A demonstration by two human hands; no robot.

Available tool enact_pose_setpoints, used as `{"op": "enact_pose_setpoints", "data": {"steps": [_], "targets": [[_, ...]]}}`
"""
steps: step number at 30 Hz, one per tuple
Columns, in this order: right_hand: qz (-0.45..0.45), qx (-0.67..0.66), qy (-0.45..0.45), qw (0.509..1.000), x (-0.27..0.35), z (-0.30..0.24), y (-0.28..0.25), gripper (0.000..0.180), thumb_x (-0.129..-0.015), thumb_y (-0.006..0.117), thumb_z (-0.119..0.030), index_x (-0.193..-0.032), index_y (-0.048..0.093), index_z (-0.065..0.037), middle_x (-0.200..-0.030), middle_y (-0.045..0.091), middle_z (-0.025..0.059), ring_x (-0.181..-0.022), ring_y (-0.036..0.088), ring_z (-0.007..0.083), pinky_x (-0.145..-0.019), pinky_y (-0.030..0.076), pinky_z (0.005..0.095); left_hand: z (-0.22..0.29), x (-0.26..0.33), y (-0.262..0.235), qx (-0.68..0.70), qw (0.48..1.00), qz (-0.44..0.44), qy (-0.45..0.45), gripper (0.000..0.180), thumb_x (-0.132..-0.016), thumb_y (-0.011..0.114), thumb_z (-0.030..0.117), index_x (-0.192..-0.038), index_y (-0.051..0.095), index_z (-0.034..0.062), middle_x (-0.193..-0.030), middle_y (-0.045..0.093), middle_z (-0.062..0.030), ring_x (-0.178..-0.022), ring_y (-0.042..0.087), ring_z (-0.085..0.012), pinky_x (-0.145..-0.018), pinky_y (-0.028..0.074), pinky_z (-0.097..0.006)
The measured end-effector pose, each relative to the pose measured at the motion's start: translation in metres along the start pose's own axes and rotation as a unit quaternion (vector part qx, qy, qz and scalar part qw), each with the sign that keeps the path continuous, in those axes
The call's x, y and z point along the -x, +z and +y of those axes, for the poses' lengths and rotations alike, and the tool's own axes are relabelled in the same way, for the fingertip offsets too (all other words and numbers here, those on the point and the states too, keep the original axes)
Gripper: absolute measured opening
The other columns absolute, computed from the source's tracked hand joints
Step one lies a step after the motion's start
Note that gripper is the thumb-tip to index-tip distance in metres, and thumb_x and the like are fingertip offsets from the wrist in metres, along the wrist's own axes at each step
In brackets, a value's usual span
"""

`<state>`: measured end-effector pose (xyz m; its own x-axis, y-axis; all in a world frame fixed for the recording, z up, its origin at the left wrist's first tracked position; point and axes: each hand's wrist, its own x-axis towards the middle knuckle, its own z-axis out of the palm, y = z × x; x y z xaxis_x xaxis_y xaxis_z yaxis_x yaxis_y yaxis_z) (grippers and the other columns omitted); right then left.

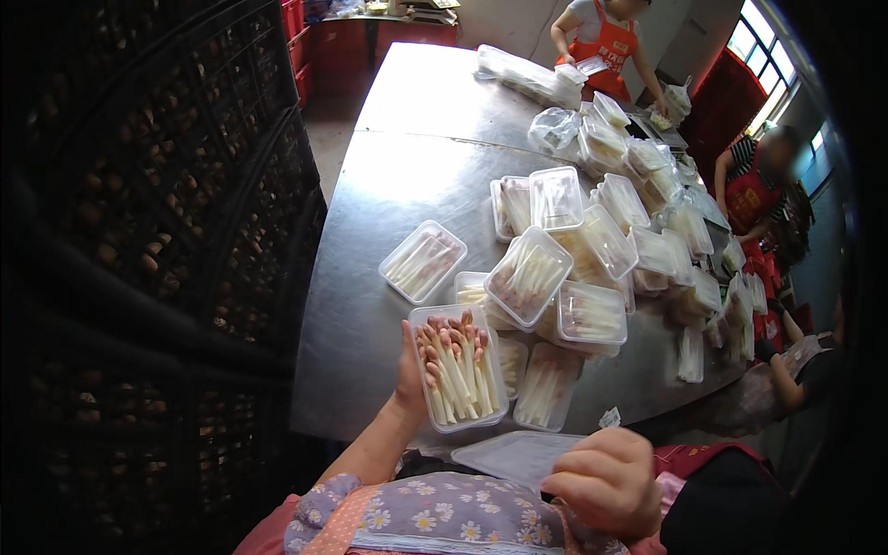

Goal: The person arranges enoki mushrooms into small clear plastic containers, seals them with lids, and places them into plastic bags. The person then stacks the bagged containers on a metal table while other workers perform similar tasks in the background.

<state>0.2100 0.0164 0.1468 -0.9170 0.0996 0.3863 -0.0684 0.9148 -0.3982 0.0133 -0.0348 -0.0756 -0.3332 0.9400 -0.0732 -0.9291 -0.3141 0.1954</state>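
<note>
My left hand (408,375) grips the side of a clear plastic container (502,393) without a lid, tilted toward me. Inside lie long white-stemmed mushrooms (458,365) with pinkish-brown caps, most of the caps at the far end. Lower right, the fingers of my right hand (606,481) are curled in over the edge of a flat translucent lid (518,455). The lid is just in front of my flowered clothing, apart from the container. Beyond the open container, a lidded box of mushrooms (424,262) rests on the metal table (356,305).
Stacked lidded boxes (530,277) crowd the table's middle and right side. Dark crates (176,185) rise at my left, close to the table. A person in a red apron (606,46) works at the far end; another person (749,190) is at the right. A plastic bag (555,128) lies among the boxes.
</note>
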Motion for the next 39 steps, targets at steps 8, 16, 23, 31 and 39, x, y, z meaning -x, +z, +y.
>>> {"op": "enact_pose_setpoints", "data": {"steps": [8, 16, 23, 31, 39], "targets": [[0.196, 0.094, 0.106, 0.97, 0.01, 0.048, 0.044, 0.029, -0.066, 0.065, 0.007, -0.089, 0.052, -0.007, -0.081, 0.057, 0.0101, -0.07, 0.056, 0.0299, -0.061, 0.044, 0.0378, 0.044, 0.029, -0.009, 0.063, 0.985, 0.154, 0.036, 0.067, -0.095, 0.027, 0.063, -0.1, 0.054, 0.002, -0.084, 0.054, -0.013, -0.095, 0.052, -0.0318, -0.085, 0.047, -0.041], [0.005, 0.103, 0.089, 0.991, 0.054, 0.078, 0.178, 0.034, -0.068, 0.074, -0.012, -0.096, 0.056, -0.008, -0.099, 0.056, 0.0088, -0.092, 0.055, 0.0293, -0.08, 0.046, 0.0399, 0.061, 0.046, -0.035, 0.054, 0.987, 0.129, 0.078, 0.063, -0.094, 0.031, 0.062, -0.108, 0.053, 0.0047, -0.101, 0.057, -0.0159, -0.107, 0.051, -0.0335, -0.095, 0.043, -0.045], [-0.017, 0.04, 0.165, 0.985, 0.049, 0.075, 0.16, 0.046, -0.069, 0.077, -0.02, -0.107, 0.057, -0.006, -0.112, 0.053, 0.0115, -0.102, 0.052, 0.0313, -0.089, 0.043, 0.043, 0.058, 0.041, -0.057, -0.009, 0.998, 0.053, 0.035, 0.076, -0.092, 0.026, 0.066, -0.13, 0.047, 0.0036, -0.126, 0.053, -0.0205, -0.121, 0.049, -0.037, -0.105, 0.039, -0.049], [0.078, -0.47, 0.416, 0.775, 0.035, 0.063, 0.169, 0.038, -0.091, 0.063, -0.017, -0.122, 0.05, -0.001, -0.114, 0.056, 0.0114, -0.105, 0.055, 0.0188, -0.09, 0.044, 0.0304, 0.041, 0.029, -0.022, -0.005, 0.996, 0.063, -0.063, 0.077, -0.091, 0.031, 0.068, -0.133, 0.044, 0.0055, -0.124, 0.053, -0.0163, -0.118, 0.051, -0.029, -0.102, 0.043, -0.044], [0.114, -0.708, 0.436, 0.544, 0.036, 0.068, 0.172, 0.058, -0.096, 0.055, -0.035, -0.135, 0.038, 0.004, -0.127, 0.052, 0.0112, -0.115, 0.051, 0.0174, -0.098, 0.04, 0.0319, 0.02, 0.022, 0.015, -0.092, 0.988, 0.044, -0.118, 0.071, -0.097, 0.02, 0.061, -0.135, 0.041, 0.0049, -0.132, 0.05, -0.0145, -0.118, 0.053, -0.0276, -0.103, 0.043, -0.041]]}}
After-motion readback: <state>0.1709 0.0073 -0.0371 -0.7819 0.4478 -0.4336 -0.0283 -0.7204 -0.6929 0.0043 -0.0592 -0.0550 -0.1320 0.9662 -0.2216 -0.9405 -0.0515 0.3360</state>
